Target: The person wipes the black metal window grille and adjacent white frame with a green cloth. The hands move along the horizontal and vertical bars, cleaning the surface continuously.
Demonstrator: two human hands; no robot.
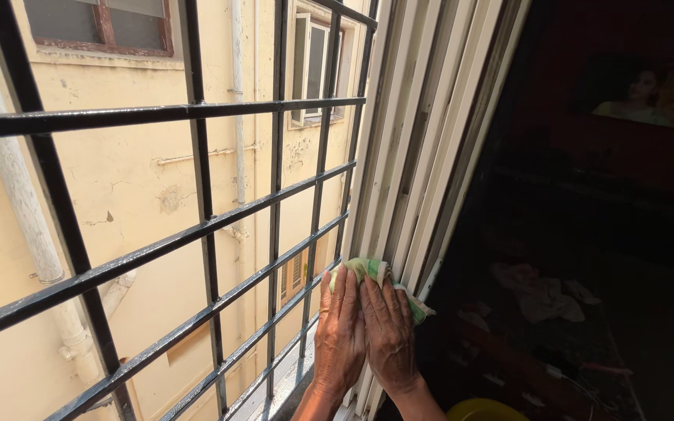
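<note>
Against the window frame (399, 179), beside black bars (204, 226), left hand (340, 335) and right hand (389, 335) press flat, fingers together, on a green cloth (372, 270).

The green and white cloth (376, 274) looks soft, matt and crumpled, pressed under the left hand (340, 337) and right hand (388, 334). The window frame (411, 148) beside it is smooth, pale painted metal with a dull sheen along its ribs. The grille bars (204, 156) to the left are dark painted metal, slightly glossy. The far wall (134, 187) is rough, matt yellow plaster, stained and chipped, with a matt grey pipe (17, 195).
</note>
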